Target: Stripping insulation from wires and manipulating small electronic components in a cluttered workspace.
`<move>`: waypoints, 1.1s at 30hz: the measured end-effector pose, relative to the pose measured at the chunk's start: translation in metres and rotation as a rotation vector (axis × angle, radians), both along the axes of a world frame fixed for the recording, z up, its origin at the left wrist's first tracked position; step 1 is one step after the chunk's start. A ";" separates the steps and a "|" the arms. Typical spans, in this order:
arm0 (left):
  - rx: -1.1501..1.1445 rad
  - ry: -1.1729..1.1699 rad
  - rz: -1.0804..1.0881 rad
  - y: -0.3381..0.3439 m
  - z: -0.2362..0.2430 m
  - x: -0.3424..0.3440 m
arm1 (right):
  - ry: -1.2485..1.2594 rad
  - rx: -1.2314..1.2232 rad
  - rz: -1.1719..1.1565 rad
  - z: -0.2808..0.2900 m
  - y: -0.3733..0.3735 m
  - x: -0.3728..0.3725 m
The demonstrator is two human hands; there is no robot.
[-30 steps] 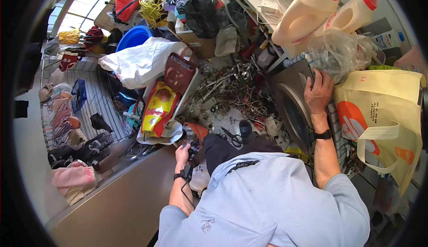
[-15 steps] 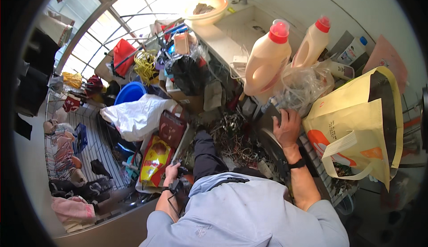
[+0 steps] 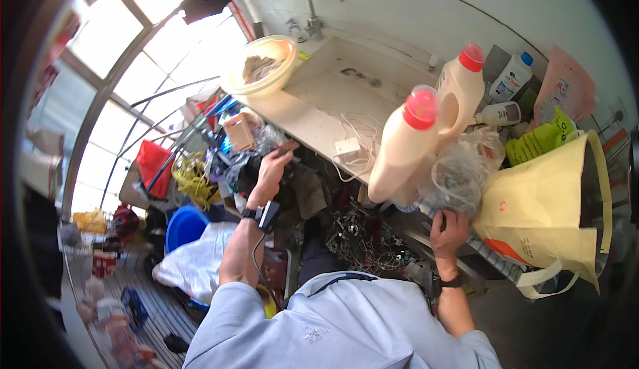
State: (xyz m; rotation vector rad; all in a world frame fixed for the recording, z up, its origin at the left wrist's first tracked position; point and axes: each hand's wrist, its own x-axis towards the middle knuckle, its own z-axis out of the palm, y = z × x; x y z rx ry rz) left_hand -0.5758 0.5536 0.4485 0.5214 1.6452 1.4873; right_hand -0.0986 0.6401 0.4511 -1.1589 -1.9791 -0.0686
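My left hand (image 3: 271, 172) reaches forward over the heap beside the counter, its fingers stretched out. Near its fingertips is a small reddish-brown piece (image 3: 287, 147), and whether they touch cannot be made out. Beneath and beside the hand lies a black plastic bag (image 3: 247, 172), with a tan box-like item (image 3: 239, 132) just beyond. My right hand (image 3: 449, 234) rests at the counter's front edge, fingers bent but apart, holding nothing visible. It is beside a clear crumpled plastic bag (image 3: 459, 176) and a yellow tote bag (image 3: 532, 202).
Two cream jugs with red caps (image 3: 403, 149) stand by the sink (image 3: 359, 69). A basin with cloth (image 3: 286, 69) sits at the counter's far left. On my left are a blue bucket (image 3: 186, 226) and a white sack (image 3: 193, 262). Tangled scrap (image 3: 366, 242) covers the floor ahead.
My left hand has moved from the bin at my side up and forward to the heap by the counter. My right hand stays at the counter edge, its fingers more bent. The view has shifted.
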 end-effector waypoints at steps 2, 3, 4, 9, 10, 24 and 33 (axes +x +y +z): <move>0.044 0.034 -0.112 0.061 0.016 -0.038 | -0.055 0.026 -0.096 0.002 0.003 -0.019; 0.060 0.038 -0.190 0.087 0.018 -0.054 | -0.095 0.012 -0.144 0.000 0.004 -0.025; -0.078 0.172 -0.240 0.111 0.035 -0.058 | -0.124 -0.006 -0.211 0.000 0.002 -0.029; -0.164 0.104 -0.402 0.193 0.014 -0.089 | -0.101 -0.039 -0.408 -0.011 0.012 -0.054; -0.179 0.089 -0.427 0.204 0.001 -0.101 | -0.158 -0.047 -0.433 -0.012 0.012 -0.055; -0.197 0.074 -0.705 0.352 -0.094 -0.120 | -0.253 -0.028 -0.585 -0.007 0.019 -0.070; -0.019 0.136 -0.630 0.430 -0.130 -0.148 | -0.163 -0.066 -0.543 -0.009 0.028 -0.092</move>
